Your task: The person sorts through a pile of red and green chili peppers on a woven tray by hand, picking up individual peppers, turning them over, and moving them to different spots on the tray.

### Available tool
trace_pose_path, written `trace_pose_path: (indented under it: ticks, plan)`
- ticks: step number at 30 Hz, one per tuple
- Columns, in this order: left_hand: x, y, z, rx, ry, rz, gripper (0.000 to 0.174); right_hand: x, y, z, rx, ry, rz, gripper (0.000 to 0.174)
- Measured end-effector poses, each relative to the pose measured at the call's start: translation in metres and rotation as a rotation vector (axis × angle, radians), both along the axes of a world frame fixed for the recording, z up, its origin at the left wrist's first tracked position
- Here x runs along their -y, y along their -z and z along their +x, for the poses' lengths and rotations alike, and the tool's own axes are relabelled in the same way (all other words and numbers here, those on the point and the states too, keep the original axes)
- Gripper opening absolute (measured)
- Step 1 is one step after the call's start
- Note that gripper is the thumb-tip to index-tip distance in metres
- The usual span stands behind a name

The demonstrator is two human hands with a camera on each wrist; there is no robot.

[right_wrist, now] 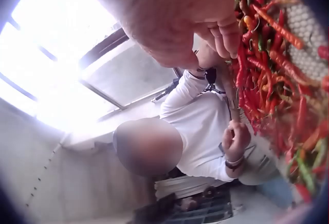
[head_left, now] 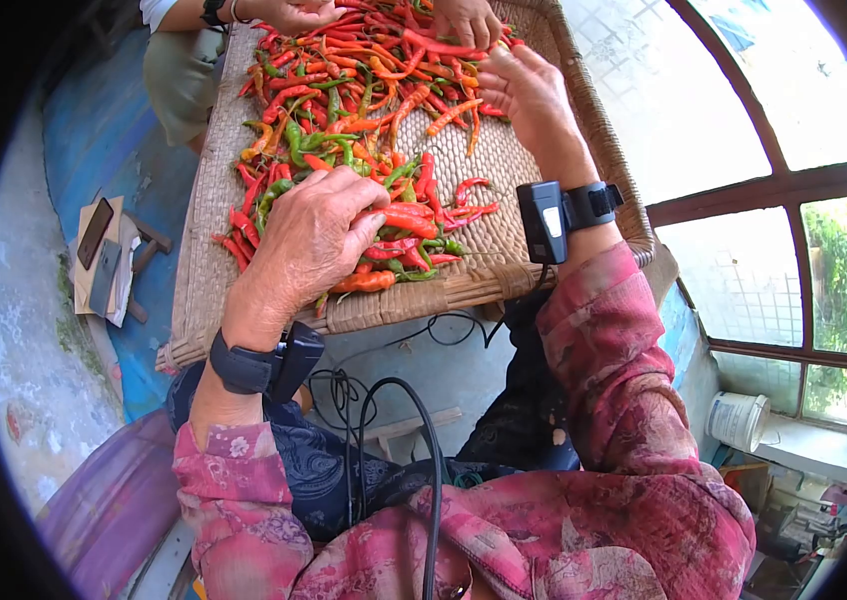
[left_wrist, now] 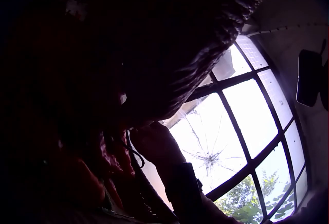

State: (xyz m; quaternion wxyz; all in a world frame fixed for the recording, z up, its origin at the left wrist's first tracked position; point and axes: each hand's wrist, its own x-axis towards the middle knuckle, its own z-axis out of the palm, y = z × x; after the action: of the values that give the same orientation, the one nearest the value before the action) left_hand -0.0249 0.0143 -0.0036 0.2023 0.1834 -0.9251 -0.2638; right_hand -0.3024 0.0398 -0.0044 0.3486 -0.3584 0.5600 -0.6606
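Note:
My left hand [head_left: 319, 225] is low over the near end of the chili pile, its fingers and thumb curled round red chili peppers [head_left: 404, 220] that stick out to the right. Farther off, my right hand [head_left: 534, 95] is raised over the right side of the woven bed. A long red chili pepper [head_left: 439, 46] points left from its fingertips, which appear to pinch the stem end. In the right wrist view, the right fingers [right_wrist: 223, 36] are bent beside red chilies [right_wrist: 244, 75]. The left wrist view is mostly dark.
Red, orange and green chilies [head_left: 344, 90] cover much of the woven surface [head_left: 499, 215]. Across it, another person's hands [head_left: 469, 20] are over the pile. Windows [head_left: 724, 100] line the right side. Cables [head_left: 429, 420] hang before my lap. Phones [head_left: 96, 232] lie at left.

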Motion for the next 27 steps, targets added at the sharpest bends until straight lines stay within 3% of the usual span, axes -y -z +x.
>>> trace_pose_path:
  ticks: [3,5,7,8,11,12,17,20,22,27]
  plan:
    - [0.0,0.001,0.0,0.0,0.001,-0.016,0.015,-0.006,-0.002,0.01,-0.612,-0.222,0.411,0.031]
    - [0.0,0.001,0.0,0.003,-0.004,-0.019,0.015,-0.006,0.02,0.01,-1.194,-0.425,0.412,0.033]
    - [-0.001,0.001,-0.001,0.006,-0.005,-0.024,0.015,-0.005,0.037,0.018,-1.297,-0.531,0.363,0.036]
    - [-0.001,0.001,-0.001,0.01,-0.006,-0.03,0.014,-0.01,0.041,0.017,-1.268,-0.578,0.493,0.037]
    - [-0.001,0.002,-0.001,0.006,-0.008,-0.038,0.014,-0.006,0.051,0.021,-1.289,-0.659,0.579,0.042]
    - [-0.001,0.002,-0.001,-0.003,-0.006,-0.038,0.014,-0.004,0.057,0.023,-1.295,-0.687,0.53,0.031]
    - [-0.002,0.001,-0.001,0.007,-0.007,-0.044,0.014,-0.008,0.059,0.022,-1.317,-0.679,0.544,0.02]
    - [-0.002,0.001,0.0,0.008,-0.008,-0.042,0.015,-0.011,0.04,0.018,-1.388,-0.647,0.546,0.015]
    - [-0.002,0.001,-0.001,0.005,-0.01,-0.038,0.015,-0.011,0.03,0.017,-1.458,-0.473,0.572,0.016]
    - [-0.002,0.001,-0.001,-0.012,-0.013,-0.035,0.015,-0.019,0.01,0.025,-1.367,-0.363,0.449,0.023]
